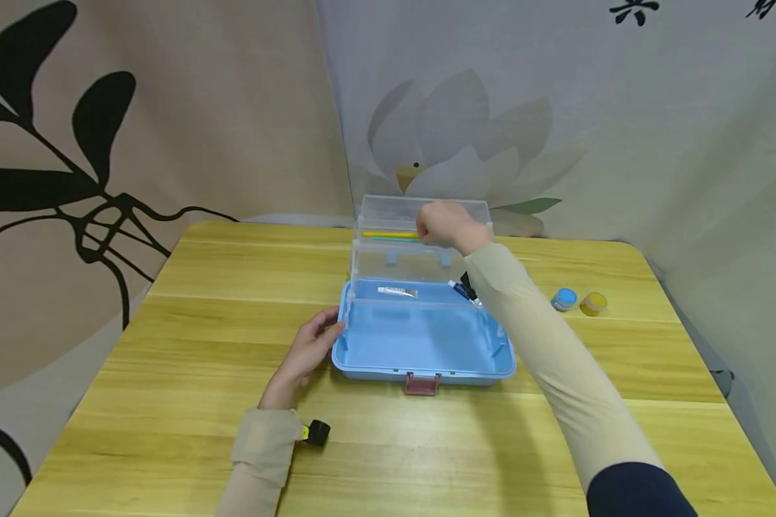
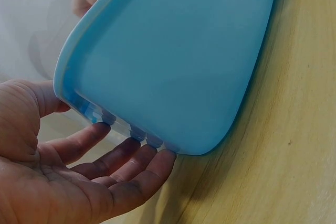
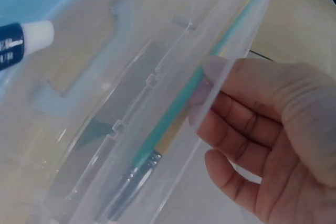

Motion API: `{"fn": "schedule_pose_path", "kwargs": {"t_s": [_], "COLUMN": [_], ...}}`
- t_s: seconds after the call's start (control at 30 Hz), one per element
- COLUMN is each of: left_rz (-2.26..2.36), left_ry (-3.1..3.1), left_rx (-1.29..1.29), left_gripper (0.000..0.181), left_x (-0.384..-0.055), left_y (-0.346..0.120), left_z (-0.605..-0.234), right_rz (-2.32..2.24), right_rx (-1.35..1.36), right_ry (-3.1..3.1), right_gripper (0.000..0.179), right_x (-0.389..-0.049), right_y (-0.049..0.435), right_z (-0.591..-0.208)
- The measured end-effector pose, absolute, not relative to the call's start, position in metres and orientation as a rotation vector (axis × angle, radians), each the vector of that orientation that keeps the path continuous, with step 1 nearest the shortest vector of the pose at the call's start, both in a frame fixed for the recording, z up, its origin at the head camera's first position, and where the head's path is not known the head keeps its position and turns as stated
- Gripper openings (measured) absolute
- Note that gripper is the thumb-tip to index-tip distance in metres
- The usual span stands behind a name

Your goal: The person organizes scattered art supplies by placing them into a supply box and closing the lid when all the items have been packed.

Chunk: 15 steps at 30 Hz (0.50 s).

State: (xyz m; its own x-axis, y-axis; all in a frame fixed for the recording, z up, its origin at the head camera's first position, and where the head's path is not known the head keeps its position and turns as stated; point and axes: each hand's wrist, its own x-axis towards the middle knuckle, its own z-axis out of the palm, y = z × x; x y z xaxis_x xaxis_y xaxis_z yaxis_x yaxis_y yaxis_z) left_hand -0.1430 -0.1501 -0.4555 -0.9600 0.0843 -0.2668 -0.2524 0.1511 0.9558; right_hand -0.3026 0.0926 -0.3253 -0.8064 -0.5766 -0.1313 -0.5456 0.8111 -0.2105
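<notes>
A light-blue plastic storage box (image 1: 420,345) stands open in the head view, its clear folding trays (image 1: 394,266) raised at the back. My left hand (image 1: 310,348) grips the box's left side; the left wrist view shows thumb at the rim and fingertips along the wall. My right hand (image 1: 442,222) is at the upper tray. In the right wrist view its thumb and fingertips pinch a teal paintbrush (image 3: 178,98) and a yellow paintbrush (image 1: 388,235), partly blurred by the cloudy plastic. A white paint tube (image 1: 397,292) and a dark-blue paint tube (image 1: 460,290) lie behind the clear panel.
Right of the box stand two small paint jars, a blue jar (image 1: 564,299) and a yellow jar (image 1: 593,304). The box's reddish latch (image 1: 422,385) faces the front of the wooden table (image 1: 233,309). A printed cloth (image 1: 233,108) hangs behind the table's back edge.
</notes>
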Motion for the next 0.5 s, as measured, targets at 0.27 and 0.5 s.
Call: {"fn": "schedule_pose_path", "kwargs": {"t_s": [0.27,0.5], "left_rz": [1.887,1.887], "left_ry": [2.169,2.171], "left_rx": [-0.157,-0.166], "left_gripper": [0.045,0.045], "left_x": [-0.1434,-0.1425], "left_y": [-0.1497,-0.1493], "left_z": [-0.4550,-0.4540], "right_rz": [-0.243,-0.320], "right_rx": [-0.785,-0.761], "right_ry": [2.808,2.812], "right_gripper": [0.033,0.023], "right_x": [-0.3046,-0.3031], "right_y": [0.0938,0.0977], "right_z": [-0.3313,-0.3327]}}
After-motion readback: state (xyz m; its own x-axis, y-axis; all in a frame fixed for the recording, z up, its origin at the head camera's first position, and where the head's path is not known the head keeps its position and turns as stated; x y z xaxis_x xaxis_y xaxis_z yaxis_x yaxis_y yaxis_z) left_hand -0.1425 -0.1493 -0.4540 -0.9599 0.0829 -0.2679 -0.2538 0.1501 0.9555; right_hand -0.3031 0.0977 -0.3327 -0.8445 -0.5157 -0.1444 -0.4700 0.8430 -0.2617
